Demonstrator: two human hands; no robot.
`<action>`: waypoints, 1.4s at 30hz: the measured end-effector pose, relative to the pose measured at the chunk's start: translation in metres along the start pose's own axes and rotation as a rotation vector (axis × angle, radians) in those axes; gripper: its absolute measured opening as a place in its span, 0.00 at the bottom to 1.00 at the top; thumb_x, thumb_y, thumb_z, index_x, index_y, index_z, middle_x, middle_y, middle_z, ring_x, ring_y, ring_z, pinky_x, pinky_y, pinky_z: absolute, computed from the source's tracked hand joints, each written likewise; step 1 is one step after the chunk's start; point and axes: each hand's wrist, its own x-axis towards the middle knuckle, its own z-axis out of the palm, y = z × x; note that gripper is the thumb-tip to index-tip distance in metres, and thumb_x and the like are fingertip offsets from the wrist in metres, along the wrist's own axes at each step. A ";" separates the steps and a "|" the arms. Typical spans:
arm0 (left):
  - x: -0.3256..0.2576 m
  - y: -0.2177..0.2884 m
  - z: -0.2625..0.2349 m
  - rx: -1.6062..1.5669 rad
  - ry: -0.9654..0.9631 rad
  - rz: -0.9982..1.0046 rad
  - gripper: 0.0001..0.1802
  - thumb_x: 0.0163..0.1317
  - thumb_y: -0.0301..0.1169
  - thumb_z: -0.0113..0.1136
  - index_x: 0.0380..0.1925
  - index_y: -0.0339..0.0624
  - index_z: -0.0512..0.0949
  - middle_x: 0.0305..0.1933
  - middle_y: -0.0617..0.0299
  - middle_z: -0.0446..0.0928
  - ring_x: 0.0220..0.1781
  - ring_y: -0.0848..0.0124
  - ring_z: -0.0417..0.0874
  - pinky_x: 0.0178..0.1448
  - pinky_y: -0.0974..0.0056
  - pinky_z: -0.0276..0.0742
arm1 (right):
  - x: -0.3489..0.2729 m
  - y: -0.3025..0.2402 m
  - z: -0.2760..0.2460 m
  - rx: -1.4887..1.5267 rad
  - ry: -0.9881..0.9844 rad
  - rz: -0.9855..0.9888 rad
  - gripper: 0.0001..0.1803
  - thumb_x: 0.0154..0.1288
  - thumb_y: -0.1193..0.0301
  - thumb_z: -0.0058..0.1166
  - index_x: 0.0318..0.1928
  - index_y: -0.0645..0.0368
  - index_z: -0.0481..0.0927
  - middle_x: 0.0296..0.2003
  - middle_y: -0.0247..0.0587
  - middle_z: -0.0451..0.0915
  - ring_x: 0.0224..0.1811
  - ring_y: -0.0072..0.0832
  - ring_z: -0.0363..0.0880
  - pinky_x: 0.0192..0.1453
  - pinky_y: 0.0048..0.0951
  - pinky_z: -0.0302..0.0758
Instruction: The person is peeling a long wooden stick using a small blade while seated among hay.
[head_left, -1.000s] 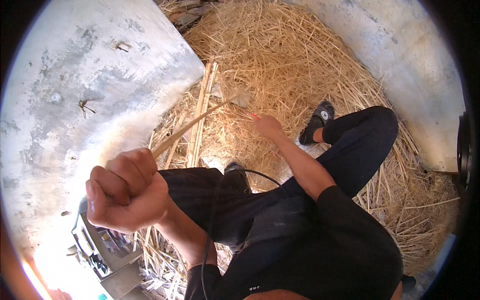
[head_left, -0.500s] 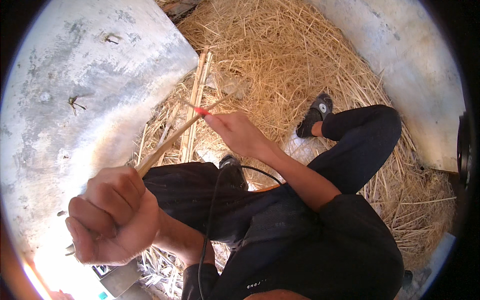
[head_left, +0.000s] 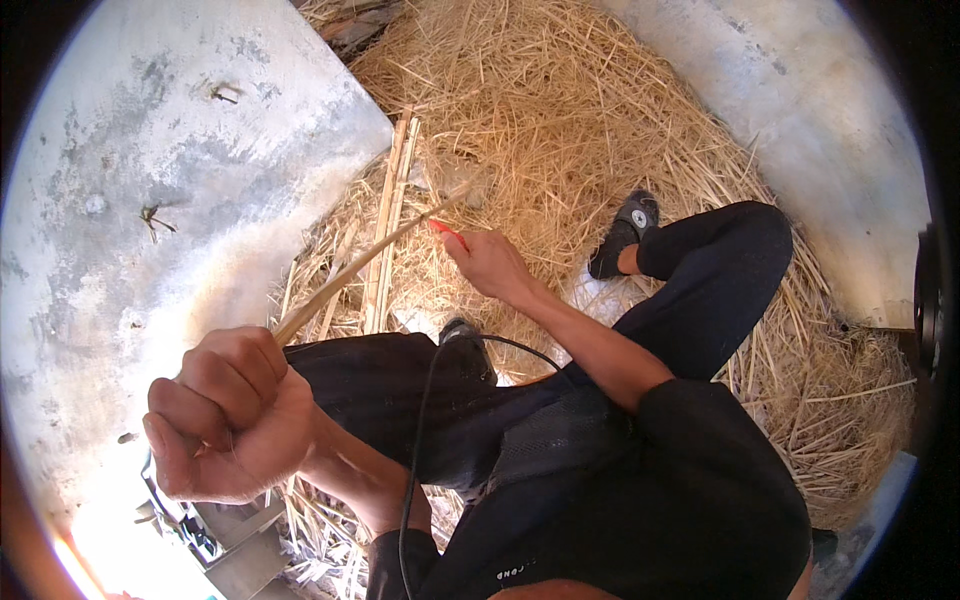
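From where I stand, the person's left hand (head_left: 225, 415) is a tight fist, fingers curled hard around the near end of a wooden strip (head_left: 335, 287). The right hand (head_left: 490, 265) has its grip pressed together on a red-handled tool (head_left: 452, 235), set close to the strip's far part; whether the two touch, I can't tell.

The strip is in the air above the floor (head_left: 598, 293), nearer its left edge, where the left wall (head_left: 240, 150) comes down. Its long axis runs slantwise: from the fist out ahead and to the right, the thinner end pointing away from the body over the straw-like shavings (head_left: 570, 120). Holding it by one end, I'd judge, keeps it steady and leaves its length free for the other hand; the parted knees seem to make room.

Two loose strips (head_left: 391, 185) lie side by side beyond it, near the wall's corner, pointing more nearly straight ahead, perhaps set there within reach.
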 end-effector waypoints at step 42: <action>-0.008 -0.001 0.006 0.007 0.090 0.054 0.20 0.62 0.38 0.35 0.10 0.50 0.52 0.05 0.70 0.47 0.08 0.80 0.39 0.12 0.70 0.38 | -0.024 -0.025 0.016 0.127 0.103 -0.247 0.29 0.67 0.54 0.37 0.20 0.66 0.74 0.12 0.56 0.69 0.17 0.49 0.73 0.26 0.47 0.68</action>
